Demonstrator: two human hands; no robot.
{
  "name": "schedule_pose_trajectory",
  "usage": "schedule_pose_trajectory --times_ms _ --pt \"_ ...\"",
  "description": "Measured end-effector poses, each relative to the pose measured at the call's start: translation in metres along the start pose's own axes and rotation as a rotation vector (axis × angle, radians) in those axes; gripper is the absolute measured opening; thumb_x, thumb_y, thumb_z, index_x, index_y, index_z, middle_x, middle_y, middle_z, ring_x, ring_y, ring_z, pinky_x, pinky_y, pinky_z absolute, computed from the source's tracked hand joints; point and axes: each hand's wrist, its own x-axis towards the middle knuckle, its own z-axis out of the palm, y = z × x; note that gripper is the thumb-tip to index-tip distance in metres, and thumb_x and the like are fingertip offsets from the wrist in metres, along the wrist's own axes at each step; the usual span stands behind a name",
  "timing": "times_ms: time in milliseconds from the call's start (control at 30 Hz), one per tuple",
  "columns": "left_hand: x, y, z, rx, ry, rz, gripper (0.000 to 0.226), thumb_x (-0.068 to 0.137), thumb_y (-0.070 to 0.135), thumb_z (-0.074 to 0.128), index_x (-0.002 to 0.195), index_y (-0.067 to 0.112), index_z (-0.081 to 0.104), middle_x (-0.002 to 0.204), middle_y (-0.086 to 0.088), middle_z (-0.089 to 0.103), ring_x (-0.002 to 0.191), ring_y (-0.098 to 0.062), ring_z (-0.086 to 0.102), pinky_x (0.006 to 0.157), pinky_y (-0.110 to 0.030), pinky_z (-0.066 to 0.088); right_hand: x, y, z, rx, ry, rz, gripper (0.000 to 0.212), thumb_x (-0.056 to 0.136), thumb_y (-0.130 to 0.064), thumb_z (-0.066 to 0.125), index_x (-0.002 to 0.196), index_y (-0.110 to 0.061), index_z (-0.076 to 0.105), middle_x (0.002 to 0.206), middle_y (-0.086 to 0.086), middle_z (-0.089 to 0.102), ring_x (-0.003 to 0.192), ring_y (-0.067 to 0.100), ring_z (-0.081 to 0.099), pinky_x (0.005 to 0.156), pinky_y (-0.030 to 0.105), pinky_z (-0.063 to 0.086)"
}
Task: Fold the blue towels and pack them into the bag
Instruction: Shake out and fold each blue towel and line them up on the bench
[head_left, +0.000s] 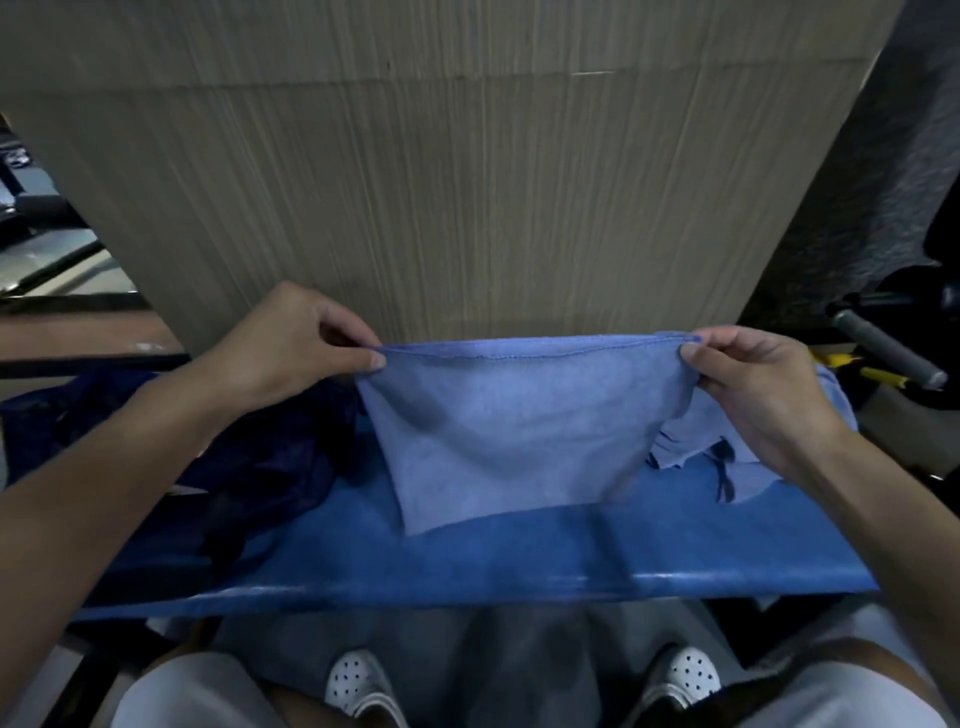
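A light blue towel (519, 431) hangs stretched between my two hands above a blue table surface (467, 561). My left hand (301, 343) pinches its upper left corner. My right hand (753, 384) pinches the upper right corner. The top hem runs taut between them and the lower edge droops onto the blue surface. More light blue towels (691, 441) lie crumpled under my right hand. A dark blue bag (249, 457) sits slumped at the left, beneath my left forearm.
A tall beige wood-grain panel (467, 182) rises right behind the table. A grey handle (883, 348) and yellow parts (878, 376) stick out at the right. My legs and white shoes (358, 686) show below the table's front edge.
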Motion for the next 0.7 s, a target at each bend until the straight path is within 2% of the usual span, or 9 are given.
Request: schedule_pose_trajectory --times_ms 67,133,200,300,400,533,633,700 --pt "-0.003 0.006 -0.004 0.002 0.030 0.016 0.013 0.074 0.009 0.082 0.075 0.020 0.076 0.072 0.002 0.074 0.065 0.002 0.063 0.064 -0.009 0.048 -0.002 -0.005 0.001 -0.020 0.007 0.000 0.010 0.068 -0.020 0.082 0.069 -0.019 0.072 0.069 -0.003 0.068 0.070 0.010 0.059 0.069 0.020 0.051" --pt "-0.005 0.011 -0.007 0.017 0.063 0.016 0.013 0.073 0.009 0.082 0.073 0.020 0.075 0.071 0.009 0.073 0.061 0.006 0.062 0.060 -0.004 0.045 -0.003 -0.007 0.001 -0.079 0.018 -0.024 0.018 0.082 -0.002 0.071 0.072 -0.016 0.069 0.063 -0.007 0.067 0.064 0.005 0.059 0.065 0.017 0.049" --pt "-0.006 0.016 -0.011 0.041 0.096 0.016 0.014 0.073 0.011 0.083 0.071 0.020 0.074 0.069 0.018 0.071 0.057 0.008 0.060 0.057 -0.003 0.043 -0.005 -0.012 0.001 -0.152 0.014 -0.043 0.020 0.083 0.007 0.066 0.074 -0.011 0.064 0.058 -0.011 0.066 0.057 -0.002 0.057 0.059 0.010 0.046" --pt "-0.006 0.022 -0.018 0.062 0.143 0.012 0.015 0.073 0.011 0.083 0.071 0.020 0.072 0.059 0.025 0.066 0.052 0.010 0.057 0.053 -0.002 0.041 -0.009 -0.018 0.001 -0.225 -0.005 -0.039 0.019 0.081 0.008 0.069 0.074 -0.008 0.063 0.061 -0.010 0.066 0.058 0.001 0.055 0.053 0.011 0.042" --pt "-0.004 0.027 -0.024 0.085 0.167 0.028 0.018 0.073 0.013 0.083 0.070 0.026 0.070 0.057 0.030 0.063 0.057 0.012 0.058 0.057 0.000 0.040 -0.011 -0.022 0.002 -0.246 -0.014 -0.026 0.015 0.080 0.010 0.069 0.077 -0.003 0.063 0.068 0.005 0.063 0.056 0.009 0.053 0.053 0.016 0.046" --pt "-0.004 0.031 -0.030 0.096 0.169 0.041 0.021 0.072 0.013 0.084 0.070 0.028 0.069 0.056 0.031 0.062 0.057 0.012 0.057 0.058 -0.001 0.040 -0.016 -0.025 0.001 -0.231 -0.029 -0.021 0.015 0.079 0.012 0.069 0.078 -0.004 0.069 0.061 0.001 0.066 0.057 0.012 0.058 0.063 0.019 0.054" --pt "-0.005 0.032 -0.032 0.096 0.173 0.043 0.021 0.072 0.013 0.083 0.070 0.028 0.069 0.058 0.030 0.063 0.059 0.011 0.058 0.058 -0.001 0.040 -0.021 -0.030 0.003 -0.231 -0.046 -0.043 0.004 0.083 0.001 0.070 0.080 -0.001 0.071 0.064 0.008 0.067 0.060 0.015 0.061 0.069 0.024 0.057" --pt "-0.007 0.032 -0.035 0.076 0.183 0.034 0.020 0.073 0.012 0.083 0.071 0.027 0.069 0.058 0.029 0.064 0.059 0.011 0.059 0.058 -0.001 0.041 -0.022 -0.033 0.004 -0.266 -0.065 -0.075 0.005 0.084 -0.002 0.069 0.080 -0.001 0.070 0.062 0.007 0.067 0.059 0.013 0.062 0.067 0.022 0.057"
